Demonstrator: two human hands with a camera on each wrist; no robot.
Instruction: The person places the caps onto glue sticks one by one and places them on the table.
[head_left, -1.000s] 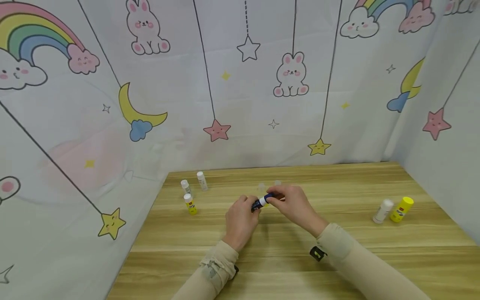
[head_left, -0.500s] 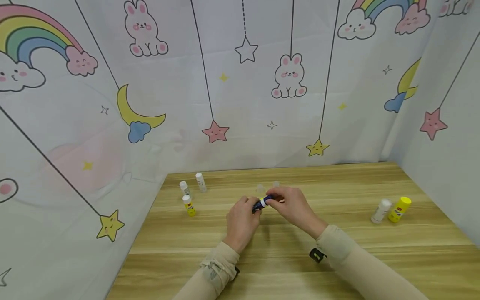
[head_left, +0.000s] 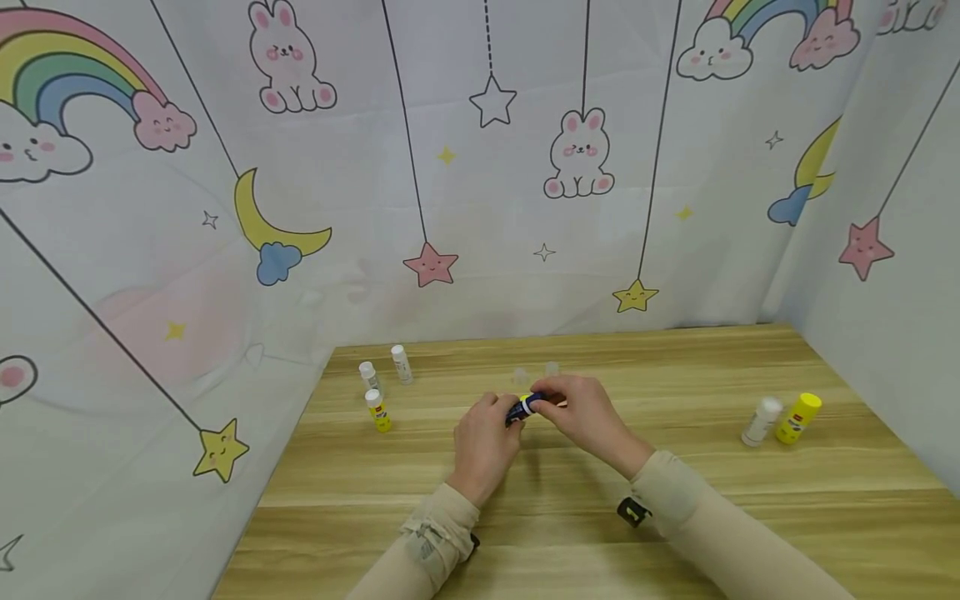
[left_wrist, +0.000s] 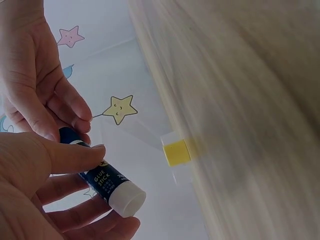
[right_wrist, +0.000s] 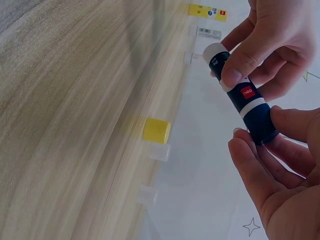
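Note:
Both hands hold a dark blue glue stick [head_left: 517,412] above the middle of the table. My left hand [head_left: 486,442] grips its body near the white base, thumb across the lettering in the left wrist view. On the other end sits a dark blue cap [right_wrist: 260,122], which my right hand [head_left: 588,410] pinches between thumb and fingers. A narrow white band [right_wrist: 252,106] shows between cap and body. Behind the hands, a yellow cap [right_wrist: 156,130] stands on the table with two translucent caps, one [head_left: 521,377] left and one [head_left: 552,368] right.
At the table's left stand two white glue sticks, one nearer [head_left: 368,375] and one farther [head_left: 402,365], and a yellow one [head_left: 378,411] with a white cap. A white tube [head_left: 762,422] and a yellow glue stick [head_left: 799,418] stand right. A printed curtain [head_left: 480,200] hangs behind the table.
The white band between cap and body has become narrower as the right hand brought the cap down over the glue stick. The left hand keeps its grip, and the standing tubes have stayed put.

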